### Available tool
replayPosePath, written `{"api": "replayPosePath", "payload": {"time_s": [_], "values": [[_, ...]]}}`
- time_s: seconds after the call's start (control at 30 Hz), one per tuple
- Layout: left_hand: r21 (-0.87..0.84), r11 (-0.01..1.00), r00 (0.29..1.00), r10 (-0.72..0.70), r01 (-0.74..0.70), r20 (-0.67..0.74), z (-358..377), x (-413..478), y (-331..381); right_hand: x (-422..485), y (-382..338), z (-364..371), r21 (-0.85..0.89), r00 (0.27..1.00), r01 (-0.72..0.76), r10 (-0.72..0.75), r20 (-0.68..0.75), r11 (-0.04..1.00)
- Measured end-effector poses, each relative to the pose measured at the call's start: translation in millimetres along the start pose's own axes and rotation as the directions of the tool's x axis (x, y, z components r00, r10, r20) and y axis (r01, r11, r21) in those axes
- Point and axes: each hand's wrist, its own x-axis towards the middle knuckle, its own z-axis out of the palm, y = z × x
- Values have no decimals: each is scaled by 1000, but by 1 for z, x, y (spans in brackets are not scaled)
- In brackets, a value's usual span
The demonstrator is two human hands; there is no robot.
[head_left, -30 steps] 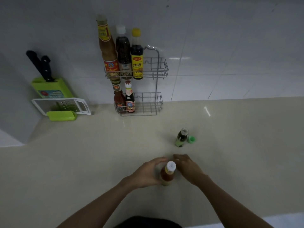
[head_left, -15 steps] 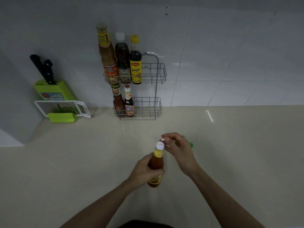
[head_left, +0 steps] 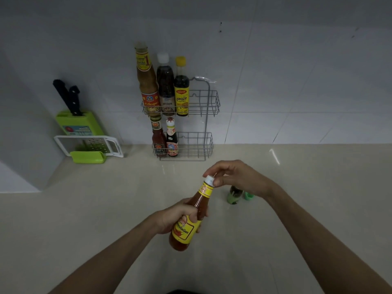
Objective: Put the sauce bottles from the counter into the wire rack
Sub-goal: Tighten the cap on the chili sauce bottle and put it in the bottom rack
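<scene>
My left hand grips the body of a red chili sauce bottle with a yellow label, held tilted above the counter. My right hand pinches its white cap. Behind my right hand a small green-labelled bottle stands on the counter, partly hidden, with a green cap beside it. The two-tier wire rack stands against the wall. Three tall bottles fill the left of its top tier, two small ones the left of its bottom tier.
At the back left a green knife block with black handles leans on the wall, a white and green grater in front of it. The beige counter meets white wall tiles behind.
The chili sauce bottle rose off the counter in my left hand and now tilts with its cap away from me. My right hand moved up onto the cap. The view shifted down slightly.
</scene>
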Motion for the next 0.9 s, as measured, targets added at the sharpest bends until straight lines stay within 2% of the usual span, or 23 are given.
{"api": "replayPosePath", "payload": {"time_s": [0.1,0.17,0.23,0.3,0.37,0.4,0.43,0.5,0.57,0.6,0.63,0.7,0.77,0.8,0.83,0.87,0.9], "values": [[-4,1000,999,29,-29,16,1,-4,2,4,-9,5,-226,1000,29,-27,10,974],[-9,1000,999,26,-26,27,2,-7,5,4,-11,15,-458,994,103,-108,14,883],[73,997,999,27,-25,-30,3,-10,7,3,-11,26,-714,986,93,-165,-32,694],[266,964,975,81,-24,-205,6,-10,5,3,-8,33,-867,990,-64,-77,-117,493],[408,913,914,164,2,-371,6,-10,2,6,-4,40,-948,992,-124,19,-124,294],[416,910,912,165,7,-376,4,-12,2,5,-5,41,-956,993,-118,47,-109,269],[388,922,937,141,-6,-321,3,-15,4,5,-8,40,-936,994,-111,46,-102,334],[267,963,989,74,-38,-125,-1,-22,10,1,-16,37,-842,993,-32,-82,-91,539],[165,986,999,36,-38,15,-2,-28,16,-4,-22,35,-877,966,135,-259,12,460],[155,987,999,39,-43,33,-1,-29,17,-5,-24,35,-887,948,170,-317,29,429],[165,985,999,50,-51,10,2,-29,18,-5,-26,35,-888,952,143,-308,2,437],[240,969,979,98,-53,-179,9,-26,17,-2,-27,41,-887,974,-7,-197,-110,461],[387,922,884,192,-14,-425,12,-21,11,5,-26,52,-844,965,-231,7,-261,484],[450,893,836,232,21,-498,12,-20,8,7,-24,57,-833,951,-301,79,-300,465],[467,884,824,245,26,-511,13,-22,6,9,-21,58,-845,949,-315,125,-289,433],[450,893,847,237,4,-476,12,-25,7,10,-21,56,-851,960,-280,126,-249,445],[405,914,891,210,-32,-404,10,-30,10,11,-23,55,-823,970,-243,116,-214,513]]}}
